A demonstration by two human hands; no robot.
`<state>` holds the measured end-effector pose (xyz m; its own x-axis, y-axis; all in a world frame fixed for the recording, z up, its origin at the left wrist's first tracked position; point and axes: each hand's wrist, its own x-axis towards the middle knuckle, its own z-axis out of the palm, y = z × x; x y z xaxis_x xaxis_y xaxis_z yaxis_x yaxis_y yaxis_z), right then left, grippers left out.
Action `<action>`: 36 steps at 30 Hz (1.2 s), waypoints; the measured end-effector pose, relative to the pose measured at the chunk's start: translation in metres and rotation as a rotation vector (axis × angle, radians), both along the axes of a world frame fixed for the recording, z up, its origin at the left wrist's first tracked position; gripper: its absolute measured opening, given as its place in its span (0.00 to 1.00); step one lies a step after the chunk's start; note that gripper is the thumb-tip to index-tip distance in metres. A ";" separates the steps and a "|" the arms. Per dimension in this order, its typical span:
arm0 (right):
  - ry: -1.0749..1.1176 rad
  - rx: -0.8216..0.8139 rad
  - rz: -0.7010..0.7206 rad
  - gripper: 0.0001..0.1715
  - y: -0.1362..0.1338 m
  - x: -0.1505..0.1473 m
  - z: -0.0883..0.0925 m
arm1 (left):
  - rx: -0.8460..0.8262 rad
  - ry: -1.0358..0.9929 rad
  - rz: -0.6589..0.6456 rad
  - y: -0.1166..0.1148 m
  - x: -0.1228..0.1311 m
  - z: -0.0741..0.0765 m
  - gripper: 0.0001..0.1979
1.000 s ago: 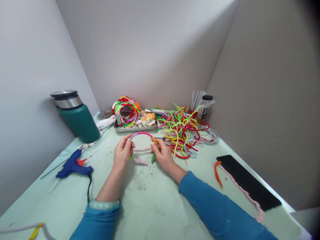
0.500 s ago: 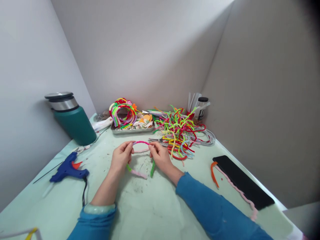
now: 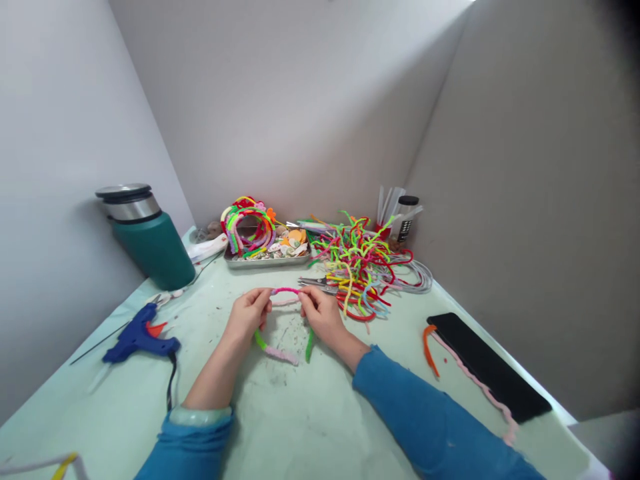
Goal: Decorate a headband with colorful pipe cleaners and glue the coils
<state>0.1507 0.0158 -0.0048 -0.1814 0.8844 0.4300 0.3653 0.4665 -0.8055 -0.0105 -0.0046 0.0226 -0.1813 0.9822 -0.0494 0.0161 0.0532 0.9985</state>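
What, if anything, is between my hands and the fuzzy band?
Nothing visible: your left hand and right hand both pinch the fuzzy band directly. The scissors lie just beyond the right hand, not in between.

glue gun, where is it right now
The blue glue gun lies at the left of the head view, in front of the teal bottle and left of the left hand.

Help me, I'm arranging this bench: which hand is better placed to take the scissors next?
Likely the right hand: it is closer to the scissors than the left hand, though both hold the fuzzy band.
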 end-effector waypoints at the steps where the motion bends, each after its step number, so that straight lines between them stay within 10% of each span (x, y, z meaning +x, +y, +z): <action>1: -0.015 0.005 -0.001 0.15 0.000 0.000 0.000 | -0.011 0.009 0.003 0.000 0.000 0.000 0.16; 17: -0.183 0.259 -0.397 0.14 0.024 0.030 0.013 | -0.109 0.226 -0.089 0.000 -0.004 -0.008 0.20; 24: -0.640 0.017 -0.713 0.14 0.043 0.063 0.015 | -0.077 0.236 -0.101 0.000 -0.003 -0.011 0.19; 36: -0.469 0.191 -0.325 0.14 0.021 0.034 0.007 | -0.094 0.354 -0.133 0.002 -0.002 -0.014 0.17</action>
<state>0.1843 0.0373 0.0024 -0.1230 0.8414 0.5262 0.8095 0.3918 -0.4373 -0.0128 -0.0031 0.0088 -0.0744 0.9925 -0.0973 0.3718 0.1182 0.9207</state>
